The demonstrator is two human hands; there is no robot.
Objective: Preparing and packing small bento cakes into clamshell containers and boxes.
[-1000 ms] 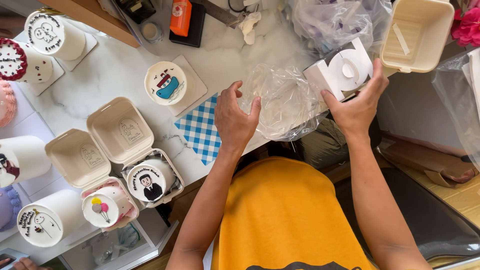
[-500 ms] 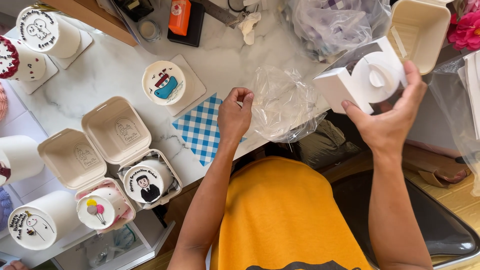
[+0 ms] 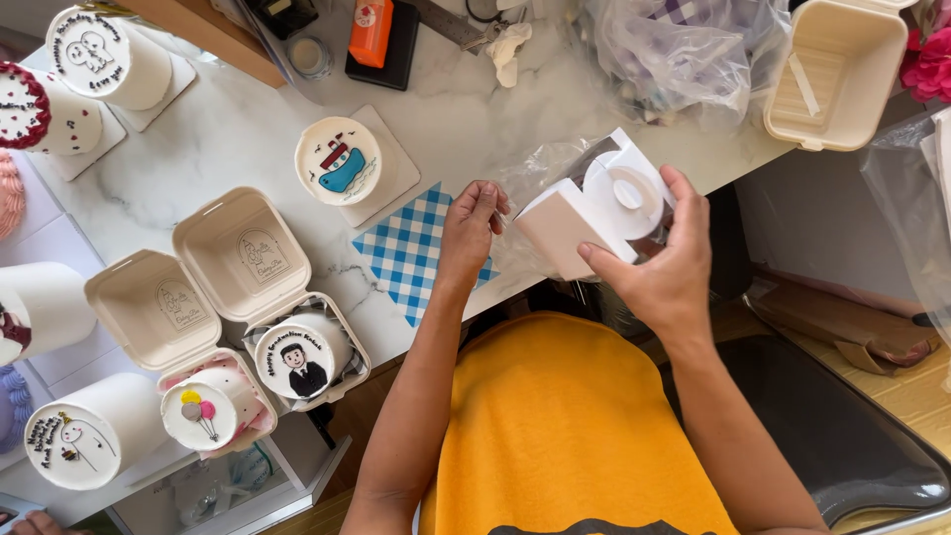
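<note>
A marble table (image 3: 198, 168) carries small cakes — two sit in open clamshell boxes (image 3: 223, 297). Over its edge, the right hand (image 3: 662, 267) grips a white dispenser (image 3: 594, 208); the left hand (image 3: 471, 233) pinches clear plastic (image 3: 540, 168) beside a checkered paper (image 3: 411, 253).

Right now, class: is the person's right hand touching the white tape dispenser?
Touching. The head view shows the right hand wrapped around the white tape dispenser, fingers over its top edge and thumb against its lower side, lifted above the marble table.
</note>
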